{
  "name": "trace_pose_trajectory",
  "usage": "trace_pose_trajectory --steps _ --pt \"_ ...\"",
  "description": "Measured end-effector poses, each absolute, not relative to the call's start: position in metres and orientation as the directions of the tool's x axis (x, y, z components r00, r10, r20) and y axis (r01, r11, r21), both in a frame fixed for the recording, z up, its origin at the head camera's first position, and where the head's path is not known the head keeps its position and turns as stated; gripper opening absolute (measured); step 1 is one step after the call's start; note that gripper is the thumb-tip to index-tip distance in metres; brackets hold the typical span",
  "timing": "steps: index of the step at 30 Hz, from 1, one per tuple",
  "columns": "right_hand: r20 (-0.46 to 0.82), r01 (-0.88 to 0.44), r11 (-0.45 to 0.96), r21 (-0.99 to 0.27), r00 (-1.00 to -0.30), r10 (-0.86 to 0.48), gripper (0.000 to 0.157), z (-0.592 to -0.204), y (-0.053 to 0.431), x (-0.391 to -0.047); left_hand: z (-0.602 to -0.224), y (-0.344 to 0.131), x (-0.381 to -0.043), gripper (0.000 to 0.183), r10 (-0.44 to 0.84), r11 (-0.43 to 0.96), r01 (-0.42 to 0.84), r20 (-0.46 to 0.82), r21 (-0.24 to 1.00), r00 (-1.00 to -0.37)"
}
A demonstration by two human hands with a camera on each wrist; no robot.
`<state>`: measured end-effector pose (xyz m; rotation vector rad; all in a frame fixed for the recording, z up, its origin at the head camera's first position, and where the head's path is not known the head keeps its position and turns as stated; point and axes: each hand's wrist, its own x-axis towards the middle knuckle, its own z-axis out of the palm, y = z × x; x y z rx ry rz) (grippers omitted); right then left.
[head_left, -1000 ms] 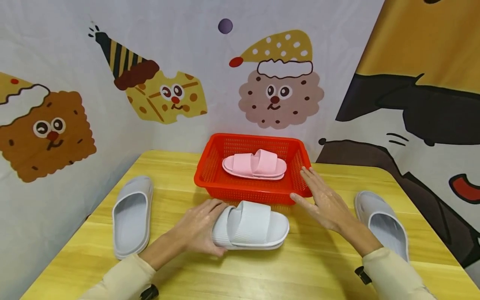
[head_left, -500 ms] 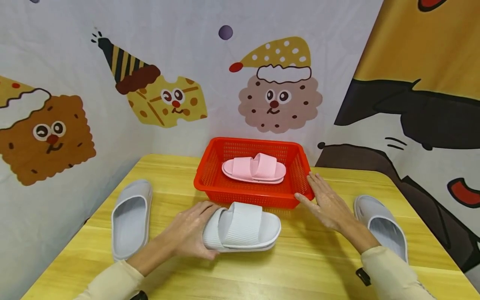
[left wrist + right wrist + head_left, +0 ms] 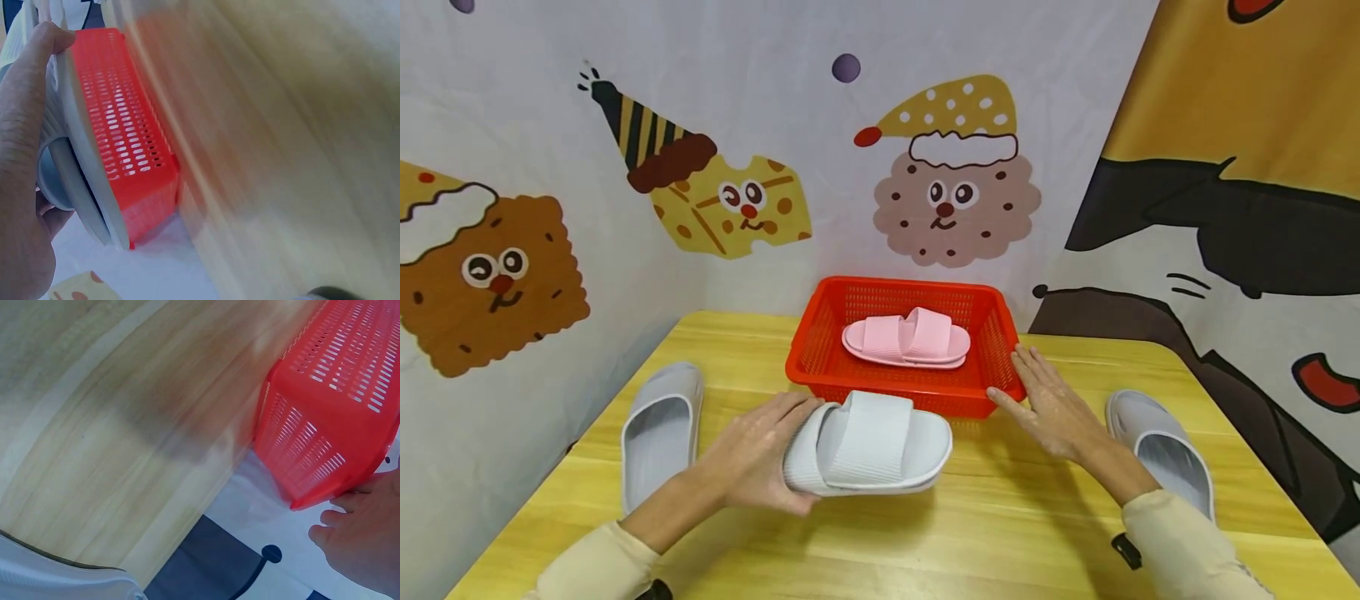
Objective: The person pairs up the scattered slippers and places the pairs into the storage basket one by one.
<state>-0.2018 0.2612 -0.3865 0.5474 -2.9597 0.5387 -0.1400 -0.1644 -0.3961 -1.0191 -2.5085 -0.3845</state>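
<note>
My left hand [image 3: 760, 454] grips a pair of pale grey-white slippers [image 3: 872, 446] by one end, fitted into each other. They hang just above the table, in front of a red perforated basket [image 3: 895, 398]. In the left wrist view the soles of the slippers [image 3: 94, 150] lie against each other, with the basket behind. A pink pair of slippers [image 3: 906, 337] lies inside the basket. My right hand [image 3: 1051, 408] rests with extended fingers at the basket's right front corner. From the right wrist, the right hand [image 3: 369, 531] appears beside the basket's rim.
One grey slipper [image 3: 662, 433] lies on the left of the wooden table [image 3: 1000, 533], and another grey slipper [image 3: 1161, 450] lies on the right, by my right forearm. A cartoon-printed cloth [image 3: 760, 292] stands close behind the basket.
My left hand has moved left and raised the white slippers a little from the table. The right hand has shifted slightly and stays at the basket corner.
</note>
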Motion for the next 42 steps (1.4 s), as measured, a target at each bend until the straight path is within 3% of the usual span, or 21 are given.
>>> trace_pose_trajectory --steps 19,42 --pt "0.145 -0.359 0.87 -0.337 -0.933 -0.329 0.089 -0.386 0.262 -0.202 -0.37 -0.158 -0.16 0.103 0.568 0.66 0.745 0.58 0.103 -0.583" --pt "0.146 -0.362 0.87 -0.335 -0.932 -0.332 0.088 -0.391 0.262 -0.203 -0.342 -0.148 -0.194 0.099 0.537 0.692 0.7 0.522 0.177 -0.663"
